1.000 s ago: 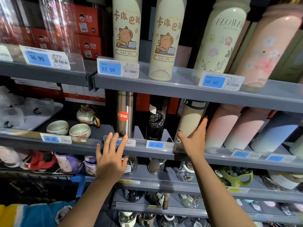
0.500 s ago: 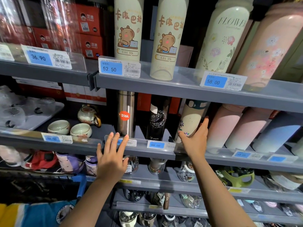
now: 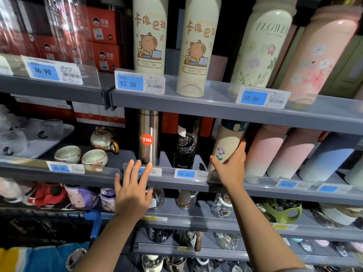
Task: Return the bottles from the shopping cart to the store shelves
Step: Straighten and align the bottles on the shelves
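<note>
Cream flowered bottle (image 3: 225, 146) sits tilted on the middle shelf (image 3: 176, 182), between the black pepsi bottle (image 3: 186, 146) and a pink bottle (image 3: 263, 152). Right hand (image 3: 230, 165) has fingers up along the cream bottle's right side and thumb at its lower front, loosely round it. Left hand (image 3: 132, 190) is spread flat, fingers straight, fingertips over the price strip just below the steel bottle (image 3: 148, 138) with the 316L sticker. Capybara bottles (image 3: 193, 46) stand on the shelf above. Blue cart handle (image 3: 96, 222) shows at lower left
</note>
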Demonstrator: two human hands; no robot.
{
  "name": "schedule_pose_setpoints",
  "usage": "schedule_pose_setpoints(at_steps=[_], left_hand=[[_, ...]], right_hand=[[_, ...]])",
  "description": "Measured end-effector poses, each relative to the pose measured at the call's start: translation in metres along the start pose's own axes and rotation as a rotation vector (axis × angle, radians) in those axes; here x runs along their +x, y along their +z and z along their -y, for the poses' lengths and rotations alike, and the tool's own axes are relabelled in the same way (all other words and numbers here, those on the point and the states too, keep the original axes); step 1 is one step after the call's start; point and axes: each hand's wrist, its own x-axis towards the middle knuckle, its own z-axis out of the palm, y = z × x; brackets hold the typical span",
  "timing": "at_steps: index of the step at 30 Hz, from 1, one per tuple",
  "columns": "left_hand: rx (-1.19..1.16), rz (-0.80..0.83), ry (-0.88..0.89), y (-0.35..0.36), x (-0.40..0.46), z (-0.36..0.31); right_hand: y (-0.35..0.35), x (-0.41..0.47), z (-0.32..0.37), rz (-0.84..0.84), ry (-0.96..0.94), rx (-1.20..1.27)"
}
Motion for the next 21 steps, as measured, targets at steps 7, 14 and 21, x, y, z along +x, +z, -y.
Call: schedule_pose_setpoints(at_steps=[7,14,21], left_hand=[[0.014,-0.008,0.010,-0.001,0.001,0.000],[0.041,0.013,0.005,-0.001,0.000,-0.001],[0.057,0.020,0.006,-0.001,0.002,0.000]], right_hand=[[0.002,0.004,0.005,-0.035,0.039,-0.001],[-0.001,0.002,-0.002,0.015,-0.045,0.030],[0.001,0.003,0.000,-0.023,-0.006,-0.012]])
